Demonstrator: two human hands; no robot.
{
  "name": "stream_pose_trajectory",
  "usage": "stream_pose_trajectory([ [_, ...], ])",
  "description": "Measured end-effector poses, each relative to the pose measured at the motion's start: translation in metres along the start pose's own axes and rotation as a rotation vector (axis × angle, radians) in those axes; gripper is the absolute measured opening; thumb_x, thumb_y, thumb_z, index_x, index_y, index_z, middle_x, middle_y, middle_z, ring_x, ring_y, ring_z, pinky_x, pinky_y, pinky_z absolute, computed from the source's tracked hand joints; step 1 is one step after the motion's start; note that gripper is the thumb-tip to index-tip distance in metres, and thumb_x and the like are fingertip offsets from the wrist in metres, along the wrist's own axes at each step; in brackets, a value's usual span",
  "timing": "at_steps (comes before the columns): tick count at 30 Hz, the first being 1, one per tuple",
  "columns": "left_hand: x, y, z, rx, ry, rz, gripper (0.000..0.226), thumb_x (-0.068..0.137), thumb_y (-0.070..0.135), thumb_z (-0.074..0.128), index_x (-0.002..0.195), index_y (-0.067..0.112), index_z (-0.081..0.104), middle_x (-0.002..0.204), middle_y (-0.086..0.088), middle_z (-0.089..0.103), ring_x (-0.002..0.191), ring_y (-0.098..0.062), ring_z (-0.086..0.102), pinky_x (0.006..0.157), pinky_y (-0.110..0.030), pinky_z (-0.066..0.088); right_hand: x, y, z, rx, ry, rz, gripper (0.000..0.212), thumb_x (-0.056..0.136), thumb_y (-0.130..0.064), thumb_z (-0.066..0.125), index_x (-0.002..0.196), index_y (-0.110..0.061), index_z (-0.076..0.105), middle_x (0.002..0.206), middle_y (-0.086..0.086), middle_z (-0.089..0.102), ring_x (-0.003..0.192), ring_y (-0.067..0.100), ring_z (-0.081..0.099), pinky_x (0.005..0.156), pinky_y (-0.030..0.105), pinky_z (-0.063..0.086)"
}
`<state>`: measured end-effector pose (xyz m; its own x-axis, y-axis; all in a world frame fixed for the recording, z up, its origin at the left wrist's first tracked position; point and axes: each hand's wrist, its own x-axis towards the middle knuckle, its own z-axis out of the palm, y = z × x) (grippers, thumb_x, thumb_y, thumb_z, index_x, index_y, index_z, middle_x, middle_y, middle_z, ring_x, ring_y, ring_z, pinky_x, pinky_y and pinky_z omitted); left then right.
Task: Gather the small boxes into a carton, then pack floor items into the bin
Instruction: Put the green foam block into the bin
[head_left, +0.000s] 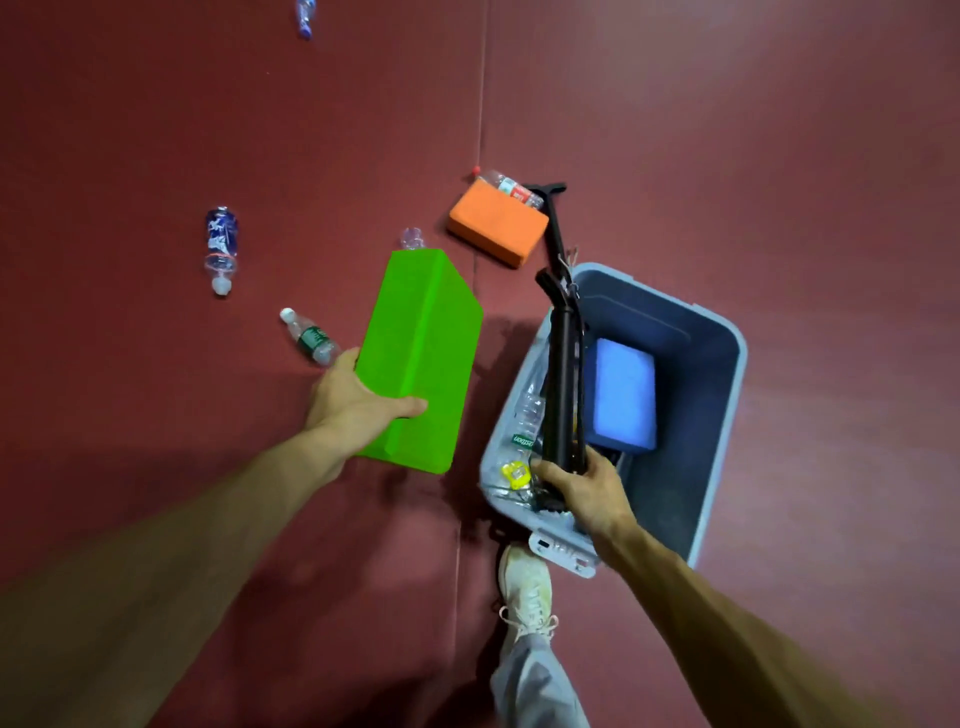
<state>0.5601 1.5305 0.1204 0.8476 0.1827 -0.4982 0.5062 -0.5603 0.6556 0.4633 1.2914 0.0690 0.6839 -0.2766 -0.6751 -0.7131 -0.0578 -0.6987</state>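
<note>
Left hand (353, 405) is gripping green block (423, 358), right hand (584, 493) is clasping black pump (563, 374) — advising laying pump flat in bin (698, 400) first.

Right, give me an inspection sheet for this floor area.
Surface: red floor.
Job's things: grey bin holds blue block, bottle, yellow item; orange block on floor.
Clutter: loose on floor: blue-label bottle, green-label bottle, far bottle, clear bottle behind green block, red-label bottle against orange block.
Grips: left grip holds green block, left of bin; right grip holds black pump over bin's left side.
Cables: nothing seen.
Surroundings: person's shoe beside bin.
</note>
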Motion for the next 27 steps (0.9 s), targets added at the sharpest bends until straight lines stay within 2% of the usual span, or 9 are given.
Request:
stream_pose_trajectory([
  [3,0.013,0.027,0.045,0.041,-0.052,0.028,0.092,0.031,0.052,0.086,0.115,0.027,0.06,0.112,-0.002,0.064,0.099,-0.019,0.064,0.093,-0.038,0.052,0.022,0.014,-0.033,-0.06,0.028,0.01,0.026,0.077,-0.016,0.076,0.093,-0.005,0.06,0.074,0.008,0.066,0.054,0.013,0.061,0.05,0.024,0.052],
  [6,0.032,0.048,0.083,0.131,-0.067,0.058,0.088,0.049,0.037,0.091,0.128,0.023,0.054,0.116,-0.005,0.046,0.1,-0.018,0.056,0.096,-0.024,0.043,0.052,0.03,-0.053,-0.056,0.036,0.023,0.025,0.077,-0.014,0.076,0.093,-0.005,0.058,0.064,-0.002,0.063,0.045,0.003,0.055,0.047,0.021,0.047],
  [9,0.057,0.059,0.115,0.176,-0.061,0.053,0.087,0.057,0.032,0.089,0.133,0.022,0.049,0.111,-0.001,0.036,0.093,-0.014,0.047,0.092,-0.021,0.038,0.087,0.046,-0.057,-0.084,0.022,0.054,0.032,0.075,-0.021,0.078,0.099,-0.011,0.058,0.083,0.003,0.07,0.073,0.019,0.067,0.071,0.034,0.055],
  [14,0.077,0.059,0.161,0.173,-0.047,0.018,0.084,0.062,0.028,0.087,0.136,0.021,0.047,0.112,0.001,0.034,0.094,-0.011,0.045,0.088,-0.018,0.034,0.119,0.065,-0.044,-0.123,-0.081,0.082,0.02,0.086,-0.023,0.068,0.099,-0.016,0.054,0.084,-0.001,0.063,0.077,0.016,0.061,0.059,0.009,0.047],
  [16,0.077,0.057,0.174,0.177,-0.043,0.027,0.078,0.062,0.026,0.087,0.132,0.021,0.051,0.112,-0.001,0.035,0.095,-0.012,0.047,0.089,-0.017,0.034,0.125,0.07,-0.04,-0.105,-0.23,0.105,0.021,0.091,-0.026,0.062,0.109,-0.015,0.059,0.095,-0.005,0.064,0.089,0.014,0.064,0.077,0.016,0.053],
  [18,0.076,0.055,0.184,0.185,-0.044,0.023,0.076,0.061,0.025,0.087,0.129,0.021,0.053,0.112,-0.002,0.036,0.099,-0.016,0.051,0.093,-0.02,0.036,0.13,0.071,-0.043,-0.185,-0.332,0.133,0.04,0.095,-0.036,0.053,0.13,-0.015,0.056,0.117,-0.008,0.054,0.113,0.013,0.055,0.103,0.025,0.042],
  [19,0.074,0.056,0.188,0.192,-0.046,0.018,0.076,0.061,0.024,0.087,0.129,0.021,0.052,0.112,-0.002,0.036,0.1,-0.017,0.051,0.094,-0.02,0.036,0.132,0.07,-0.047,-0.209,-0.341,0.17,0.044,0.096,-0.039,0.049,0.132,-0.013,0.055,0.119,-0.008,0.051,0.116,0.013,0.052,0.105,0.027,0.039],
  [24,0.065,0.058,0.206,0.21,-0.1,0.02,0.075,0.062,0.02,0.086,0.129,0.02,0.052,0.111,-0.001,0.036,0.098,-0.015,0.049,0.09,-0.017,0.032,0.146,0.059,-0.076,0.144,-0.191,0.321,0.032,0.099,-0.034,0.045,0.101,-0.006,0.061,0.092,0.006,0.062,0.075,0.018,0.055,0.068,0.028,0.044],
  [27,0.061,0.063,0.225,0.221,-0.192,0.018,0.079,0.061,0.021,0.086,0.132,0.021,0.05,0.112,-0.002,0.039,0.093,-0.013,0.047,0.089,-0.019,0.035,0.155,0.054,-0.097,0.262,-0.197,0.313,0.028,0.096,-0.044,0.046,0.1,-0.02,0.061,0.099,0.001,0.066,0.089,0.018,0.062,0.079,0.032,0.048],
])
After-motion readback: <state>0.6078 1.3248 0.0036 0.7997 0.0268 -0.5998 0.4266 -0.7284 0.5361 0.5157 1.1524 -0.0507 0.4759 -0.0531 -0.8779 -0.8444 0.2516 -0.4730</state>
